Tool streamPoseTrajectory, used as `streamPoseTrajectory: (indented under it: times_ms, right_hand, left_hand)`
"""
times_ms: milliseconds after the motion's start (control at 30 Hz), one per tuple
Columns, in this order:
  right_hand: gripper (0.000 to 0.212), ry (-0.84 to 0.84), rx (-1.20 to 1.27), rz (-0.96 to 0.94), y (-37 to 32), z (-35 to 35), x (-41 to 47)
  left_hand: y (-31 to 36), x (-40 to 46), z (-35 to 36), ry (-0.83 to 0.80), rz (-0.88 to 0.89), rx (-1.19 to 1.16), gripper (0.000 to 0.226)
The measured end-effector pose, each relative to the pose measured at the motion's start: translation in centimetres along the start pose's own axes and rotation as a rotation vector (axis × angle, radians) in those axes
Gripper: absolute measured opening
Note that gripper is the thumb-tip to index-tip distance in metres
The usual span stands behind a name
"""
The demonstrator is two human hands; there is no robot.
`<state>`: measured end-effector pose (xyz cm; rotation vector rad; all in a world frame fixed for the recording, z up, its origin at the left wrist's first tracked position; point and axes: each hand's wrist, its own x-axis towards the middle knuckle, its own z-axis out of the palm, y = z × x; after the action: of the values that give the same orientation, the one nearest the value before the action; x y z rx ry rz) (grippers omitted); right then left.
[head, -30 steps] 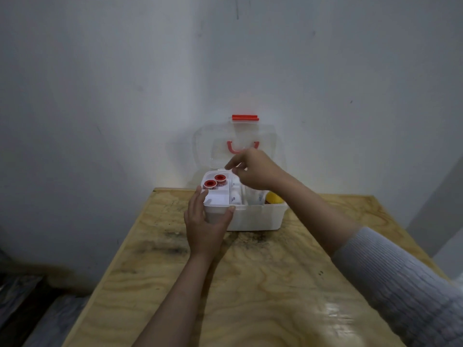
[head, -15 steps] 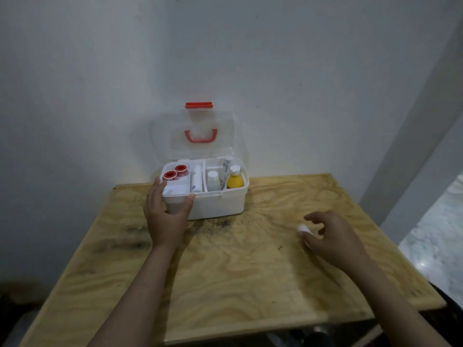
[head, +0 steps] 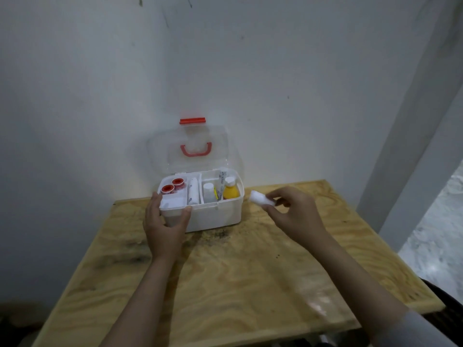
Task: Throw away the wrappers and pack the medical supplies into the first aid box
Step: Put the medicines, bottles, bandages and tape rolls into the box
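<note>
The right hand (head: 293, 214) has lifted a small white roll (head: 260, 198) off the tabletop (head: 250, 271), pinched in its fingertips, near the box's right end. The left hand (head: 164, 227) still grips the first aid box (head: 213, 216) at its front left corner, so I think packing comes next.

No text can be read anywhere. A flat packet (head: 221, 182) standing in the box (head: 215, 216) carries dark printing along its edge, but it is too blurred and small to make out. The yellow bottle (head: 231, 189), the red-capped rolls (head: 172, 185) and the lid (head: 194, 149) show no legible label.
</note>
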<state>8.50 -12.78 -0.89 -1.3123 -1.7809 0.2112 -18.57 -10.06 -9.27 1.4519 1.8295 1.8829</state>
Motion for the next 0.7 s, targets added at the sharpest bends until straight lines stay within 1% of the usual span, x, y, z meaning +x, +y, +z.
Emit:
streamPoseTrajectory:
  times_ms: [100, 233, 400, 600, 700]
  right_hand:
    - [0.019, -0.037, 0.031, -0.156, -3.8, 1.8, 3.3]
    - [0.024, -0.212, -0.001, -0.294, -8.1, 5.1, 7.1]
    - [0.025, -0.413, -0.122, -0.323, -10.3, 9.3, 9.7]
    - [0.026, -0.639, -0.225, -0.344, -10.8, 12.4, 11.1]
    - [0.029, -0.677, -0.224, -0.347, -10.5, 12.5, 11.2]
  left_hand:
    - [0.3, 0.0, -0.2, -0.015, -0.016, -0.001, 0.073]
    - [0.6, 0.2, -0.5, -0.056, -0.063, -0.016, 0.077]
    - [1.2, 0.6, -0.8, -0.066, -0.119, -0.057, 0.081]
    - [0.9, 0.9, -0.9, -0.074, -0.123, -0.073, 0.083]
    - [0.7, 0.9, -1.1, -0.076, -0.104, -0.076, 0.083]
